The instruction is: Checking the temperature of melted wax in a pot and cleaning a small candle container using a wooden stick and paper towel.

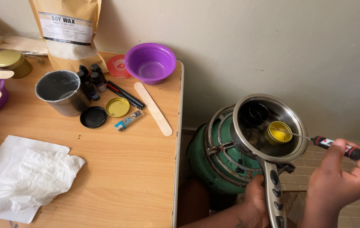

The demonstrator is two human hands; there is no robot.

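Nearest the camera, the left hand [257, 195] is closed around the lower part of the pan handle [274, 192], steadying it. Just right of the handle, the right hand [341, 177] pinches the black-and-red grip of a probe thermometer [336, 145], whose thin metal stem reaches up and left into the pan [271, 126].

The pan sits on top of a green stove [216, 154] on the floor, beside the table. Inside the pan stands a small gold tin [278, 132] holding a clear yellow liquid, which looks like fully melted wax; the probe tip rests at or in that liquid. A dark round thing lies in the pan behind the tin, too dim to identify. Judging from this, melting appears finished and the temperature is being checked, while pouring and anything after it seem not yet done.

Left of the pan, on the wooden table [137, 169], a crumpled white tissue [27, 177] lies closest. Farther from the pan are a lighter [128, 120], a gold lid [117, 107], a black lid [93, 117] and a long wooden stick [153, 108]. Beyond those stand a metal pitcher [61, 92] with white residue inside, several small dark bottles [91, 78], a purple bowl [150, 62] and a brown paper bag [68, 33] against the wall.
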